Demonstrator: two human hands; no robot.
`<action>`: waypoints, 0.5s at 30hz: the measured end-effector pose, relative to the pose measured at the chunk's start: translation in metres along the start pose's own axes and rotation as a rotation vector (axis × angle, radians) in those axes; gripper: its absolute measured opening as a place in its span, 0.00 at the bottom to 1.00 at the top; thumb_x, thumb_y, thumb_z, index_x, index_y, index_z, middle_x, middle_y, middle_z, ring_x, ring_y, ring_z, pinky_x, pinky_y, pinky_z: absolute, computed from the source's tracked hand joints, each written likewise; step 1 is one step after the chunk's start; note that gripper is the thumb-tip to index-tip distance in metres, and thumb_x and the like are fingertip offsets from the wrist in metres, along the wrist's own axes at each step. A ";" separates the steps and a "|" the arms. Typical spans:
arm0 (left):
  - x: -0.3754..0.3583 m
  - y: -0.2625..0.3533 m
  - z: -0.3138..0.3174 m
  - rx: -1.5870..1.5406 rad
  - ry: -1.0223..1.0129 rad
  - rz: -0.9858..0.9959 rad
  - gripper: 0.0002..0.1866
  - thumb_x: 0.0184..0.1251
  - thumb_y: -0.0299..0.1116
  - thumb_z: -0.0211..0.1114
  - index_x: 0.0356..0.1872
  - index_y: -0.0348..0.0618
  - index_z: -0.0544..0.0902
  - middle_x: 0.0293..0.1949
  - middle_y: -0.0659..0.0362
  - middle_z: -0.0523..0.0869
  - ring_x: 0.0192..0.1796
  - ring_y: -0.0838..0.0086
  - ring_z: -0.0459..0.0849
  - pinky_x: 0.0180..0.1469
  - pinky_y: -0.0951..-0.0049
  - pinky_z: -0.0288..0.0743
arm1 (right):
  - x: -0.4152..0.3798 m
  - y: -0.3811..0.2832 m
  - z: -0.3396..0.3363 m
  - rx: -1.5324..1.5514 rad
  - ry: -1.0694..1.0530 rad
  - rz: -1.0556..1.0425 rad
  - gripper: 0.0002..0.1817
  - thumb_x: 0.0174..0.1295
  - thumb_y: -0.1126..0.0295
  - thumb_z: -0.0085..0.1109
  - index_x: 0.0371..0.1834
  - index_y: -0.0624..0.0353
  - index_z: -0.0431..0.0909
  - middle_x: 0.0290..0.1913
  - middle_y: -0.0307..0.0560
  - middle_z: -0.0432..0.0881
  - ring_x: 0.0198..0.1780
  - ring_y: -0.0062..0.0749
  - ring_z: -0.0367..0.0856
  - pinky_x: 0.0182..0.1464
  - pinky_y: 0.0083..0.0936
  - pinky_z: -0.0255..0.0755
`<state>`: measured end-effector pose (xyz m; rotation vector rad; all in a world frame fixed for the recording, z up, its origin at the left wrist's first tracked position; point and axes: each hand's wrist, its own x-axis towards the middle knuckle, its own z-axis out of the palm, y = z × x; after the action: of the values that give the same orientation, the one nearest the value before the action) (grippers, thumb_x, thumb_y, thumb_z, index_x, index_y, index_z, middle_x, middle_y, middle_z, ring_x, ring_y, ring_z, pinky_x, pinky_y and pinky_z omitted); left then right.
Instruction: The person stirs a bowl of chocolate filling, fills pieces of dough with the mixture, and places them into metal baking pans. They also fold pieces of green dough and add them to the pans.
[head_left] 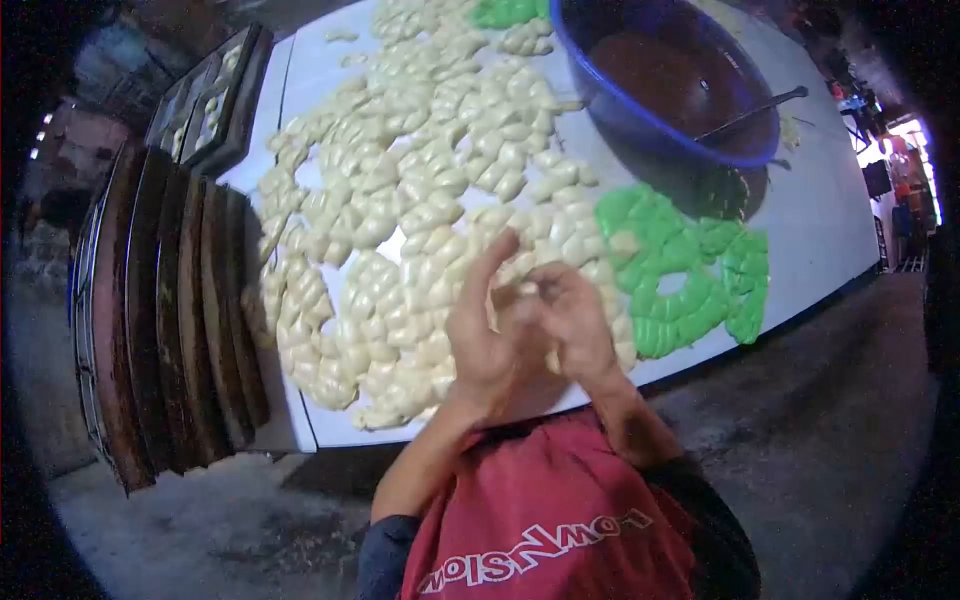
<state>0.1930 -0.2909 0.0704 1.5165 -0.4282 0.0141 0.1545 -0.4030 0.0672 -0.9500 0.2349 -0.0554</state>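
Note:
My left hand (482,335) is raised above the dough near the table's front edge, one digit stretched up and away from the rest. Close beside it, my right hand (578,322) has its fingers curled in toward my left palm. A small pale bit shows at the right fingertips, but blur hides what it is. Beneath and beyond both hands lie many cream-coloured dough pieces (420,190), plump and packed side by side. To the right of my right hand are green dough pieces (665,275), pressed together in the same way.
A blue basin (600,95) with brown filling (665,80) stands at the back right, a spoon (750,112) resting in it. Dark trays (170,310) stand stacked at the table's left side. Another dark tray (210,105) with pale pieces sits behind them. The white table (815,190) ends close to my body.

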 end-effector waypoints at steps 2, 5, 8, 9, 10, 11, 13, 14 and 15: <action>-0.001 -0.010 0.011 0.138 -0.090 0.176 0.37 0.69 0.52 0.61 0.65 0.28 0.67 0.57 0.45 0.80 0.52 0.66 0.82 0.53 0.70 0.76 | -0.001 -0.016 0.002 0.271 -0.054 0.102 0.15 0.64 0.75 0.59 0.53 0.63 0.72 0.41 0.40 0.80 0.40 0.22 0.81 0.43 0.19 0.77; 0.007 -0.027 0.060 -0.285 0.153 0.081 0.50 0.55 0.58 0.71 0.68 0.28 0.63 0.59 0.43 0.78 0.60 0.61 0.78 0.61 0.64 0.72 | 0.009 -0.045 -0.002 0.372 -0.045 0.129 0.15 0.67 0.73 0.57 0.55 0.61 0.71 0.40 0.38 0.78 0.39 0.19 0.79 0.38 0.15 0.75; 0.025 -0.026 0.077 -0.422 0.012 0.092 0.45 0.61 0.44 0.72 0.72 0.33 0.57 0.61 0.40 0.75 0.61 0.58 0.77 0.62 0.63 0.72 | 0.023 -0.064 -0.029 0.416 -0.166 0.192 0.11 0.68 0.73 0.56 0.51 0.60 0.72 0.38 0.37 0.79 0.36 0.19 0.79 0.36 0.16 0.75; 0.029 -0.025 0.078 -0.412 -0.039 -0.004 0.46 0.61 0.42 0.72 0.73 0.34 0.55 0.62 0.40 0.74 0.62 0.58 0.76 0.63 0.63 0.70 | 0.030 -0.076 -0.031 0.313 -0.115 0.127 0.10 0.68 0.72 0.56 0.50 0.59 0.72 0.37 0.38 0.79 0.36 0.19 0.79 0.36 0.17 0.74; 0.032 -0.023 0.079 -0.397 -0.089 -0.102 0.46 0.61 0.39 0.72 0.74 0.36 0.53 0.63 0.41 0.73 0.64 0.57 0.75 0.64 0.62 0.69 | 0.042 -0.095 -0.033 0.215 -0.064 0.065 0.09 0.68 0.72 0.56 0.49 0.59 0.72 0.37 0.38 0.79 0.36 0.19 0.79 0.36 0.17 0.74; 0.035 -0.021 0.080 -0.379 -0.134 -0.198 0.47 0.61 0.37 0.72 0.75 0.37 0.51 0.64 0.41 0.72 0.65 0.57 0.73 0.66 0.61 0.68 | 0.056 -0.112 -0.037 0.114 -0.014 0.007 0.08 0.68 0.71 0.56 0.47 0.58 0.73 0.36 0.38 0.80 0.36 0.19 0.79 0.36 0.17 0.73; 0.041 -0.012 0.079 -0.361 -0.154 -0.315 0.37 0.64 0.28 0.67 0.72 0.38 0.59 0.61 0.45 0.75 0.61 0.61 0.77 0.61 0.64 0.73 | 0.101 -0.151 -0.075 -0.203 0.037 -0.206 0.09 0.67 0.68 0.56 0.46 0.58 0.72 0.35 0.37 0.78 0.35 0.19 0.76 0.39 0.19 0.72; 0.044 -0.011 0.067 -0.287 -0.213 -0.375 0.34 0.64 0.27 0.65 0.71 0.37 0.61 0.60 0.47 0.76 0.59 0.63 0.78 0.60 0.66 0.73 | 0.120 -0.173 -0.088 -0.451 0.072 -0.253 0.09 0.67 0.67 0.55 0.45 0.59 0.73 0.35 0.37 0.78 0.35 0.20 0.76 0.39 0.19 0.71; 0.046 -0.011 0.057 -0.211 -0.267 -0.435 0.32 0.65 0.25 0.63 0.69 0.36 0.63 0.60 0.48 0.76 0.58 0.64 0.79 0.58 0.67 0.74 | 0.140 -0.195 -0.100 -0.699 0.103 -0.298 0.10 0.67 0.66 0.54 0.44 0.59 0.73 0.35 0.36 0.78 0.35 0.21 0.76 0.39 0.20 0.71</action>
<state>0.2234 -0.3579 0.0722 1.3785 -0.2924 -0.5632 0.2790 -0.6167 0.1451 -1.6767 0.2082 -0.3122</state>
